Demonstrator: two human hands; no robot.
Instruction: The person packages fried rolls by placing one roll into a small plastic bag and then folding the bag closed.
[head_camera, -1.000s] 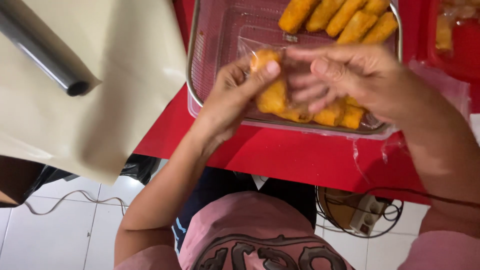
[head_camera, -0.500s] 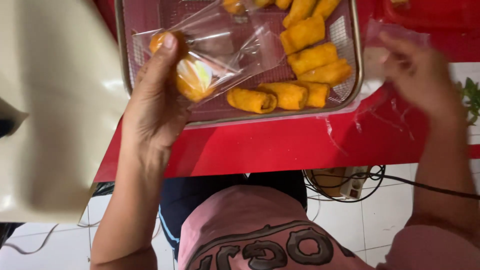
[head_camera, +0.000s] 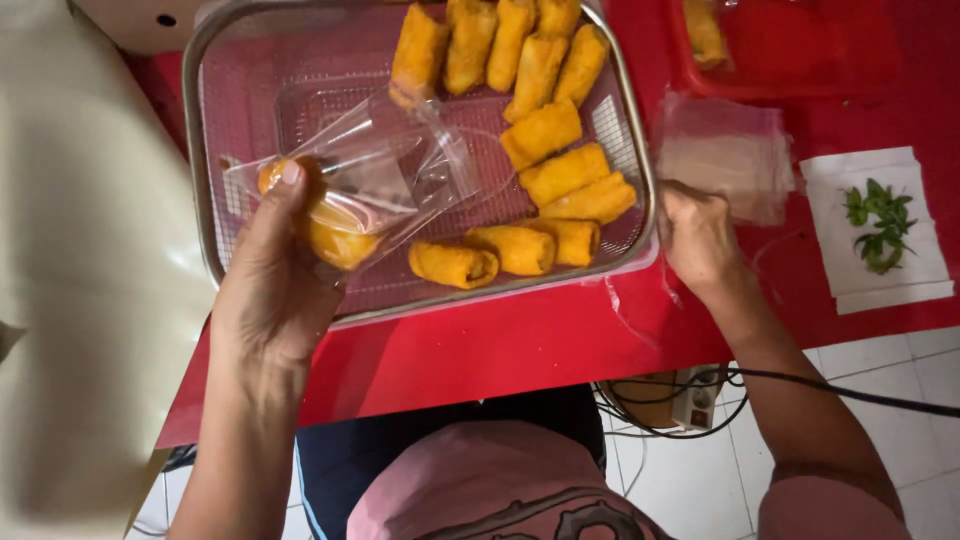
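Here I see my left hand (head_camera: 275, 290) raised over the near left corner of the metal tray (head_camera: 200, 215), fingers curled around a clear plastic bag (head_camera: 385, 175) with a golden fried roll (head_camera: 335, 235) inside it. The thumb presses on the roll's upper end and the other fingers wrap beneath, so the roll sits pinched in my grip through the plastic. The bag's open end fans out loose to the right, above the tray's mesh floor, and it is crumpled and see-through.

My right hand (head_camera: 698, 238) rests at the tray's right rim, on the red bench (head_camera: 500, 350). Its fingers are bent inward, touching the lower edge of a stack of clear bags (head_camera: 725, 155) that lies just beside the tray; whether they actually nip a bag I cannot tell.

In the tray, more fried rolls (head_camera: 545, 135) lie loose: a cluster stands side by side along the far edge, several sit slantwise down the right side, and three lie in a row near the front rim, close to the bagged one. Farther right on the bench a white paper sheet (head_camera: 880, 225) carries a small bunch of green chillies (head_camera: 880, 225). At the far right a red tray (head_camera: 800, 50) holds another bagged roll. Below the bench edge, a power strip with cables (head_camera: 690, 400) lies on the white tiled floor (head_camera: 880, 370).
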